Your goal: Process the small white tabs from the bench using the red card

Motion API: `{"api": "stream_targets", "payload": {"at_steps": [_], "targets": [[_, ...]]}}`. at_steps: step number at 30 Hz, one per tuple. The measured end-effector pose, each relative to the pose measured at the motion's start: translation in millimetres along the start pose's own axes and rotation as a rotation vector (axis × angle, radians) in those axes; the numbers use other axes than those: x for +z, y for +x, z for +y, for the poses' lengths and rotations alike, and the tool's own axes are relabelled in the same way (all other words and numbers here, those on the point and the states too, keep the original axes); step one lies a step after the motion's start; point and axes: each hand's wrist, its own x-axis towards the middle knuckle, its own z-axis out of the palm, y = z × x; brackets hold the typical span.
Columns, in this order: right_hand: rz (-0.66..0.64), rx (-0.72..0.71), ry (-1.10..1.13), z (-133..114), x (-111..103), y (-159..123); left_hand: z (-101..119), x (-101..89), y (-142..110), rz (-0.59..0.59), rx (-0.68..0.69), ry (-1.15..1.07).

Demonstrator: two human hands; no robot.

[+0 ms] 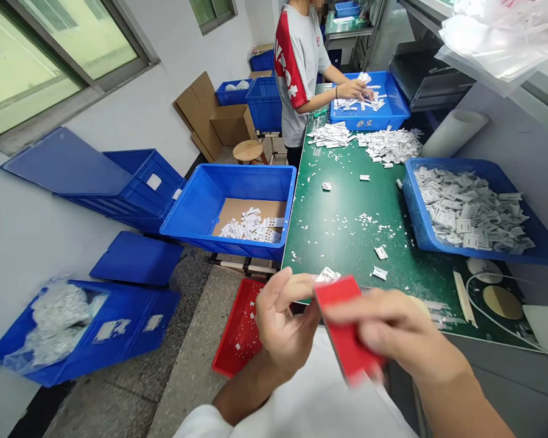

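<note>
Beside basket (541,231) of parts (470,210), left hand (285,322) pinching piece (329,275), right hand (406,334) gripping red block (347,342)

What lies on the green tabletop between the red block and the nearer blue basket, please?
In the head view, two loose white pieces lie between the red block and the basket.

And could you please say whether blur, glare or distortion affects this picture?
Head view: right hand and red block partly blurred, likely by motion; head view: window glass bright and pale, plastic bags at upper right nearly white; head view: wide-angle stretching towards the edges.
</note>
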Motion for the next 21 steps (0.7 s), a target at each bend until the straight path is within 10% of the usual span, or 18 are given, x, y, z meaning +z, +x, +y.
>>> {"api": "stream_targets", "payload": {"at_steps": [4, 10, 15, 21], "targets": [[0.452, -0.026, -0.216, 0, -8, 13, 1, 2.4, -1, -0.007, 0.026, 0.028], [0.73, 0.083, -0.298, 37, -53, -3, -23, 6.1, 10, -0.096, -0.379, -0.041], [0.498, 0.286, -0.241, 73, -82, -46, -85, 36.9, 0, -0.48, -0.79, -0.106], [0.751, 0.341, -0.195, 96, -106, -83, -130, 97.5, -36, -0.651, -0.89, -0.063]]}}
